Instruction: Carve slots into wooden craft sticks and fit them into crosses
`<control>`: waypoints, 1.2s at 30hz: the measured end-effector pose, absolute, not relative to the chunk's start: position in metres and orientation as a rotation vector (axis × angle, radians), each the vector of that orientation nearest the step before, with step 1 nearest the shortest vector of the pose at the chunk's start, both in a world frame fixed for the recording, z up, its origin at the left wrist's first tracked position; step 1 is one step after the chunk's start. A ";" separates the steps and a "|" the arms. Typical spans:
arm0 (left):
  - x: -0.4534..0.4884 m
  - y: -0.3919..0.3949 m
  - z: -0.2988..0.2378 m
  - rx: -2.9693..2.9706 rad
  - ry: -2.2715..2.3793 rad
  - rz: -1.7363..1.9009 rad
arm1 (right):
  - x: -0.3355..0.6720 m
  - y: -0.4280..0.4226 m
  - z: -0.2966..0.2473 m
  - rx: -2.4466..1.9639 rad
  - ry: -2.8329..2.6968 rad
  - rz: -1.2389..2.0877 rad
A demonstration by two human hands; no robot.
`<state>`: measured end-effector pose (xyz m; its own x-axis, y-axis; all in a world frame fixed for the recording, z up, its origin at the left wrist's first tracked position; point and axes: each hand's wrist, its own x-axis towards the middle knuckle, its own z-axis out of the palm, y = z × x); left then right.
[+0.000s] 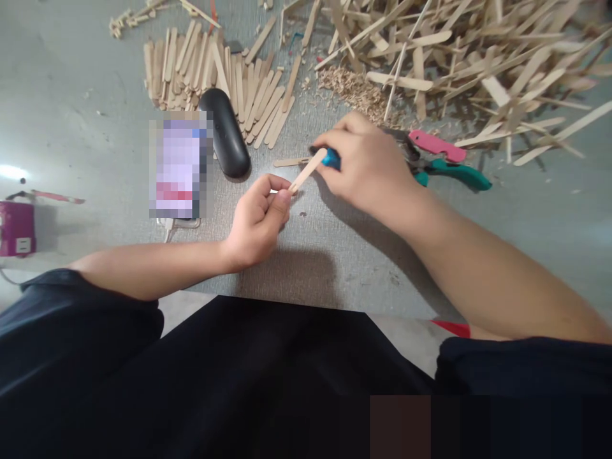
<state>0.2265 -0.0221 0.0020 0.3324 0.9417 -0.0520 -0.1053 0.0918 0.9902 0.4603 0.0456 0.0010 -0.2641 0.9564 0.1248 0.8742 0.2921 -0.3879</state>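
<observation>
My left hand (pixel 261 220) is closed, pinching a wooden craft stick (pixel 308 171) between thumb and fingers. The stick slants up to the right, and its rounded far end lies close to the fingers of my right hand (pixel 361 162). That hand is curled around a small blue object with a dark end (pixel 331 159); most of it is covered by the fingers, so its kind cannot be made out. Behind the held stick, another craft stick (pixel 291 162) lies on the table. Just right of my right hand are green-handled pliers (pixel 459 173) and a pink-handled tool (pixel 437 145).
Rows of craft sticks (pixel 186 64) lie at the back, beside a black oval case (pixel 225 134) and a blurred phone (pixel 176 169) with a cable. Wood shavings (pixel 354 89) and a large heap of loose sticks (pixel 459 70) fill the back right. A purple box (pixel 17 228) stands far left.
</observation>
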 end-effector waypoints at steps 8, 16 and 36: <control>0.228 -0.020 -0.003 1.189 0.966 1.100 | 0.472 0.019 0.009 -1.642 -2.247 0.235; 0.230 -0.025 0.010 1.203 1.049 1.018 | 0.469 -0.057 0.034 -1.279 -2.055 0.138; 0.226 -0.029 0.014 1.260 1.031 0.904 | 0.445 -0.067 0.057 -1.324 -1.563 0.776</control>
<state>0.2260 -0.0288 0.0137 0.3017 0.9473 -0.1075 0.0175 0.1073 0.9941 0.4448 -0.0673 0.0571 -0.0031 0.9702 0.2423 0.3937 0.2239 -0.8916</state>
